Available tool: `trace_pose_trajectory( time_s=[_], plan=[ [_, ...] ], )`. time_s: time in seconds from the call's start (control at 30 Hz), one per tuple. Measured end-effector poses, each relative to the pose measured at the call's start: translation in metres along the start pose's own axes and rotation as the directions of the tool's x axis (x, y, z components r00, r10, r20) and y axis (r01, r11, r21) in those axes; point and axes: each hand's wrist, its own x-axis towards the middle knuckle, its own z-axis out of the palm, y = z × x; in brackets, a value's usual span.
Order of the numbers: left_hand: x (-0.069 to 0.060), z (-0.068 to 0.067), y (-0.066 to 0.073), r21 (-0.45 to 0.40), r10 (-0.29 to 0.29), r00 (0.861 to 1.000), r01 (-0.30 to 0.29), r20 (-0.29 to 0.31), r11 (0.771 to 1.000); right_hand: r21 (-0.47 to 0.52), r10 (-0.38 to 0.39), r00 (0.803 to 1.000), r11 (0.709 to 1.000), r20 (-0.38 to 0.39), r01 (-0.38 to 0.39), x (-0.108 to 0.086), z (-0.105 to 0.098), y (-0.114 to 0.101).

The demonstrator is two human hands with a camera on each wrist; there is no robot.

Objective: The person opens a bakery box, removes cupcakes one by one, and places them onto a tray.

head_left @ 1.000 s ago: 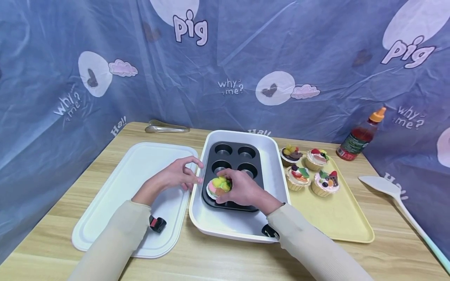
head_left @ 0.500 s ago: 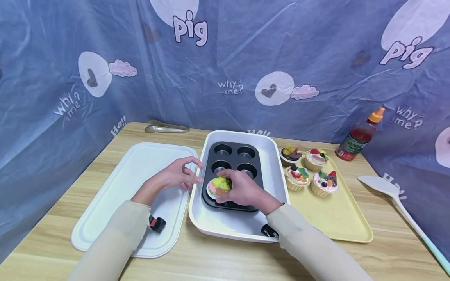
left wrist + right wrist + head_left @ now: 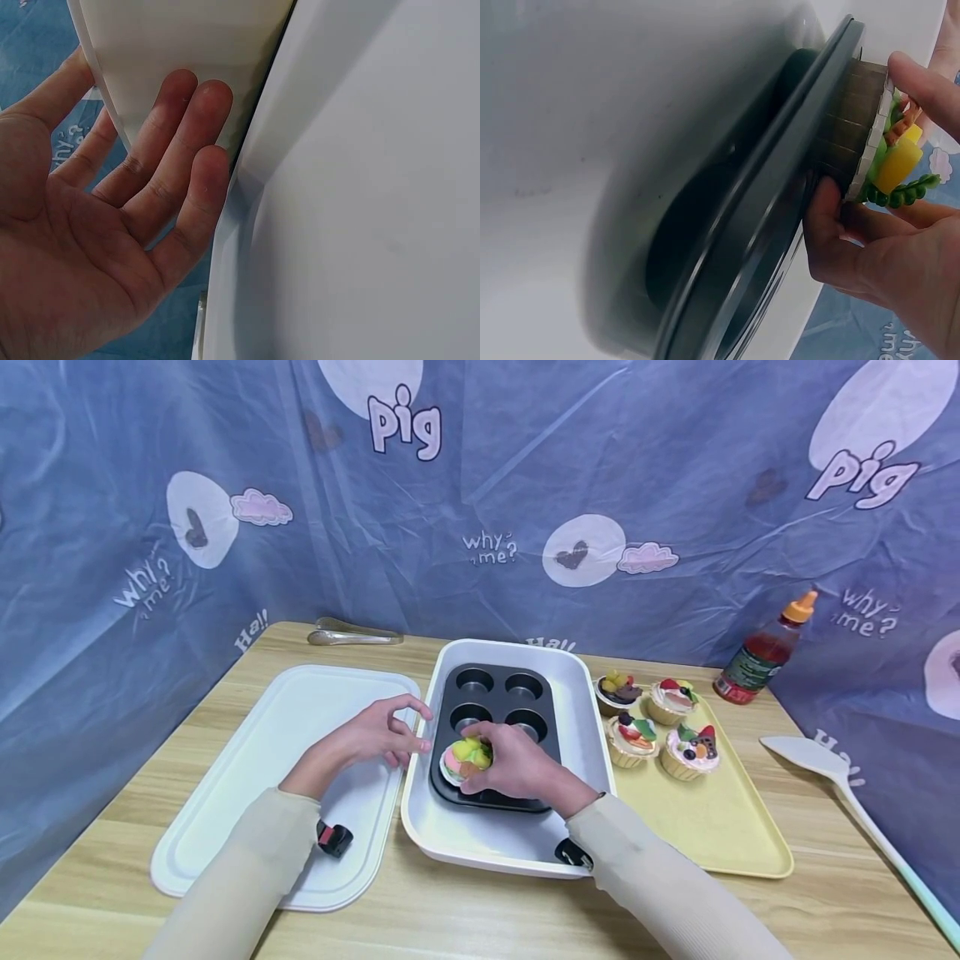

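Note:
My right hand (image 3: 517,760) pinches a fruit-topped cupcake (image 3: 467,758), thumb on one side and fingers on the other. The cupcake is at the near-left cup of a dark muffin tin (image 3: 498,693), which lies inside a white bin (image 3: 510,852). In the right wrist view the cupcake's ridged base (image 3: 855,112) stands above the tin's rim; whether its bottom is in the cup is hidden. My left hand (image 3: 382,733), fingers loosely bent, is at the bin's left wall. From the left wrist view, its fingers (image 3: 206,105) lie along that wall and grip nothing.
A white tray (image 3: 300,710) lies left, under the left forearm. Several cupcakes (image 3: 690,752) stand on a yellow tray (image 3: 720,827) at right. Metal tongs (image 3: 352,633) lie at the back left. A sauce bottle (image 3: 761,656) and a long-handled spoon (image 3: 810,756) are far right.

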Motion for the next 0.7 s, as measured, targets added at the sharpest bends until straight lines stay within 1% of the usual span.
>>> trace_pose_trajectory(
  time_s=[0.13,0.4,0.7],
  plan=[
    [0.0001,0.0005,-0.0001,-0.003,-0.001,1.0,0.001,0.0,1.0,0.001,-0.006,1.0,1.0,0.002,0.006,-0.0002,-0.0002,0.0004],
    [0.0005,-0.0002,0.0,0.004,0.002,1.0,-0.002,0.002,1.0,0.053,-0.017,0.999,0.998,-0.031,0.019,0.0008,-0.0059,0.0031],
    [0.0002,0.0,-0.0003,0.006,0.006,1.0,-0.006,0.001,1.0,0.057,-0.013,0.999,0.998,-0.036,0.015,0.0024,-0.0045,0.0035]
  ],
)
